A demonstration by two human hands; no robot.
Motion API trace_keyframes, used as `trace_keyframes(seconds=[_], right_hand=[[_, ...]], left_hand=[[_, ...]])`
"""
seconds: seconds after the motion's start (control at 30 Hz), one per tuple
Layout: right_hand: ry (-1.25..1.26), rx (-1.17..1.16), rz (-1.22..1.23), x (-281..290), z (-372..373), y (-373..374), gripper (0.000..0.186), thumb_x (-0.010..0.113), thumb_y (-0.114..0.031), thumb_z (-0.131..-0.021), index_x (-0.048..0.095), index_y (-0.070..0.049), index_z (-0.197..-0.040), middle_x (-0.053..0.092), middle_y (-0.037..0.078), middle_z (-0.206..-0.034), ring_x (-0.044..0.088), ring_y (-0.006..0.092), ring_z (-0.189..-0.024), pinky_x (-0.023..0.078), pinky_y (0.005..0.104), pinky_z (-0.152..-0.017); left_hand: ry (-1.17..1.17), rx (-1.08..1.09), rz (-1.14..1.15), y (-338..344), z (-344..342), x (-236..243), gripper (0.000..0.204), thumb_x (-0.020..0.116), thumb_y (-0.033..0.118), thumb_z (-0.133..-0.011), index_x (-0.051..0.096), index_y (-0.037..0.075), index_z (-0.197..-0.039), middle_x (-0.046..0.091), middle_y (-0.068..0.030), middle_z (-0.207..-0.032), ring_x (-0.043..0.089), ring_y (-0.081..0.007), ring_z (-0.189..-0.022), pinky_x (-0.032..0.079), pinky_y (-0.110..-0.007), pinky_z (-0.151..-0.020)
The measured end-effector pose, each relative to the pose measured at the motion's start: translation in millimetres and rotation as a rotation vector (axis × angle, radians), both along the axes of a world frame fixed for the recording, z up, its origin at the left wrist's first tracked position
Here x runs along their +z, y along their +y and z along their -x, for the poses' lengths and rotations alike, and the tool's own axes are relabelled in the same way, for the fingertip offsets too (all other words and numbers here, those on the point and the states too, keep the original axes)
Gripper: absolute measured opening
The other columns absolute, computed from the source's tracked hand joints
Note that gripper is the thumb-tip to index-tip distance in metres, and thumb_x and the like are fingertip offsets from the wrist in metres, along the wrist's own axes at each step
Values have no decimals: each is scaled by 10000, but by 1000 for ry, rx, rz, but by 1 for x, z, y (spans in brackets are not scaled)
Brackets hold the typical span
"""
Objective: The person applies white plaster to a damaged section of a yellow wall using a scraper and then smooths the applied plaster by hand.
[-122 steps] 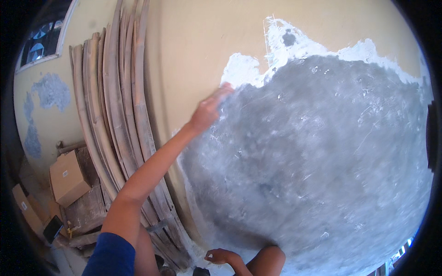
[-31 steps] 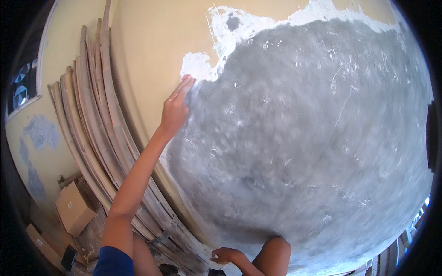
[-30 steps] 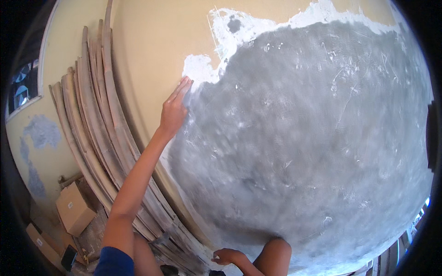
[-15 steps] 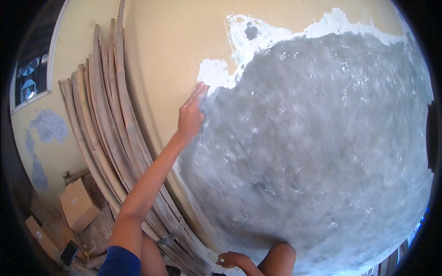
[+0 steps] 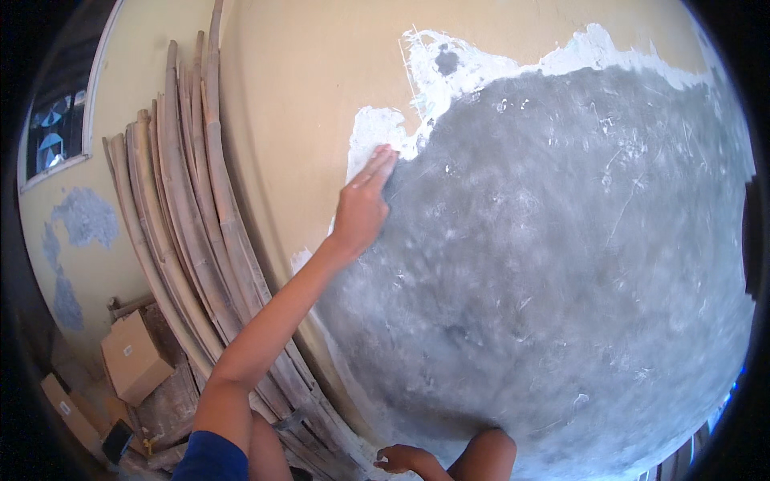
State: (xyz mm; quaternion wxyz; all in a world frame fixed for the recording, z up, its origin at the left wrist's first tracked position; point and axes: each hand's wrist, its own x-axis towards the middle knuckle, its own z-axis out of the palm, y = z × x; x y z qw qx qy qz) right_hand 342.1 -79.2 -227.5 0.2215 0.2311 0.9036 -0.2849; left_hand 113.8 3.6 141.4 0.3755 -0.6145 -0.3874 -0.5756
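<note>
My left hand reaches up to the wall with its fingers stretched out. The fingertips rest on the lower edge of a white filler patch, where it meets the grey cement plaster. Whether anything thin lies under the fingers is hidden. Low in the view, my right hand hangs in front of the wall beside my bent knee. Its fingers are loosely bent and I see nothing in them. More white filler runs along the plaster's ragged upper edge, against the yellow paint.
Long bamboo poles lean in the corner just left of my left arm. Cardboard boxes and a dark phone-like object are at the lower left. A window is in the left wall, above a grey patch.
My left hand has slid right along the white patch's lower edge, uncovering filler on its left. The view has shifted slightly. My right hand stays about where it was.
</note>
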Motion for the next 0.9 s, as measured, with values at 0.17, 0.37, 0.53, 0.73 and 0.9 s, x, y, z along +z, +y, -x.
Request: trace_keyframes(seconds=[0.17, 0.37, 0.53, 0.73, 0.9], right_hand=[[13, -11, 68, -10, 2, 5, 442, 448, -439, -880, 543, -52, -1070, 600, 183, -998, 551, 372, -957, 437, 460, -794], [63, -16, -26, -6, -6, 3, 434, 461, -443, -877, 558, -55, -1046, 610, 187, -962, 561, 375, -928, 442, 461, -772], [88, 4, 25, -20, -7, 6, 443, 450, -461, -875, 563, -64, -1038, 611, 186, -950, 564, 382, -916, 448, 464, -775], [97, 11, -31, -9, -3, 5, 442, 436, -455, -883, 575, -45, -970, 610, 182, -943, 564, 381, -912, 450, 450, -774], [92, 35, 0, -7, -3, 2, 452, 416, -454, -889, 573, -35, -950, 604, 180, -941, 561, 378, -913, 447, 452, -789]], left_hand=[[193, 149, -96, 5, 14, 8, 624, 401, -206, -612, 513, 11, -1186, 492, -150, -1251, 428, -262, -1207, 387, -325, -992], [100, 22, -50, 2, -11, 0, 633, 405, -219, -608, 517, 13, -1186, 509, -136, -1234, 441, -258, -1198, 397, -331, -986], [144, 89, -82, 5, -1, -2, 615, 421, -196, -618, 525, 22, -1184, 506, -117, -1244, 447, -239, -1195, 404, -323, -977], [95, 74, -70, 5, -7, 2, 572, 426, -180, -642, 538, 19, -1166, 506, -113, -1246, 450, -236, -1194, 401, -320, -979], [175, 98, -70, 5, 3, 2, 584, 431, -187, -638, 531, 17, -1176, 499, -111, -1255, 435, -233, -1207, 395, -316, -984]])
